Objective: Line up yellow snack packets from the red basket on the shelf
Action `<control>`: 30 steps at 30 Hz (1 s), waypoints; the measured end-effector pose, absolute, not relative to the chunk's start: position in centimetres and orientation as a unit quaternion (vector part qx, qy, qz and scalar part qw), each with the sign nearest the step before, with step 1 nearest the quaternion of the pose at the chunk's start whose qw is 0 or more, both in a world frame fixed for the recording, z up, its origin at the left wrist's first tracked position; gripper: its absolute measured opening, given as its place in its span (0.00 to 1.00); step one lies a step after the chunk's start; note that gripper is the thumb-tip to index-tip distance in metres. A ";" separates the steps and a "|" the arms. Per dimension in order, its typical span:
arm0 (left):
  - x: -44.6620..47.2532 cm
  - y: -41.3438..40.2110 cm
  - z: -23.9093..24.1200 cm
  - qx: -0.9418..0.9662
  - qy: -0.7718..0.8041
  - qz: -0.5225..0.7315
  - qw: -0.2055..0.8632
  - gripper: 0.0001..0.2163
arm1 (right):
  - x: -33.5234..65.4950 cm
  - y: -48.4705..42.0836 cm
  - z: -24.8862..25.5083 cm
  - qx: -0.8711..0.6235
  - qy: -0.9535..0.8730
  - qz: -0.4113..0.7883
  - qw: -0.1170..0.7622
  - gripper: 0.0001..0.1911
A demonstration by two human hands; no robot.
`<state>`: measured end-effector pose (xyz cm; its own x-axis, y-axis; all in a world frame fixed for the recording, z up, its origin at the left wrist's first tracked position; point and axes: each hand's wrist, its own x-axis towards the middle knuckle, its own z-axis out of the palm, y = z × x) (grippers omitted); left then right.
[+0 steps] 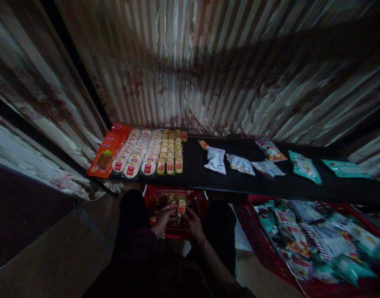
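A small yellow snack packet [181, 206] with a red-and-white label is held upright between my two hands, low in front of me. The fingers of my left hand [165, 217] close on its left side. On its right side, my right hand [192, 222] grips the lower edge. Beneath both hands a red basket [203, 199] sits between my knees, holding more yellow packets [165, 197] partly hidden by the hands. Matching yellow packets [170, 155] stand in rows on the black shelf [193, 165] just beyond the basket.
Left of the rows lie round white packaged snacks [148, 167] and an orange bag [103, 162]. Rightward along the shelf are a white packet [215, 160] and teal packets [304, 166]. A larger red basket [255, 240] full of packets stands at right. Striped curtain [190, 82] hangs behind.
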<state>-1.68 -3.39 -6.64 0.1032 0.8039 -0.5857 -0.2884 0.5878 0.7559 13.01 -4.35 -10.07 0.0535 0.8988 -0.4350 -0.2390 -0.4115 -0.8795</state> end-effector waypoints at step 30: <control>1.4 0.1 2.9 0.365 0.533 0.442 0.622 0.17 | 15.0 -1.0 -2.2 -0.620 -0.388 0.452 0.511 0.29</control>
<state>1.42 0.09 2.94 0.0408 0.9390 -0.3414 -0.1601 0.3434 0.9254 15.02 -1.01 -2.15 0.2919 0.9422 -0.1643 0.0194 -0.1776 -0.9839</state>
